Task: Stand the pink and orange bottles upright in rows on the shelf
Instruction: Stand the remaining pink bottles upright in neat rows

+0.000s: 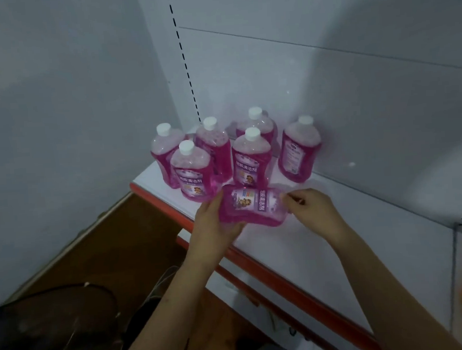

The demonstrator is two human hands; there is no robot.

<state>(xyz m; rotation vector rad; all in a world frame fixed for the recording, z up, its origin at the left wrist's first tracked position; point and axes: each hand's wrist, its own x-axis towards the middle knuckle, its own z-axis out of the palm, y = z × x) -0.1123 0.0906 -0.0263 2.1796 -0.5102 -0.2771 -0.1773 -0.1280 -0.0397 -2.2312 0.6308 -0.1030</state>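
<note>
a: where's the bottle (252,208)?
b: on its side above the shelf (323,239); left hand (214,224) clasps its base, right hand (311,207) pinches its cap end; six bottles (251,157) stand behind.

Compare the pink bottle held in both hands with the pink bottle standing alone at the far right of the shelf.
The held pink plastic bottle lies on its side; the far-right pink plastic bottle stands upright. The held one is gripped by the left hand and right hand, while the far-right one is untouched. The held one's cap end is hidden by the right hand; the other's white cap shows. Both hold pink liquid and carry labels.
</note>
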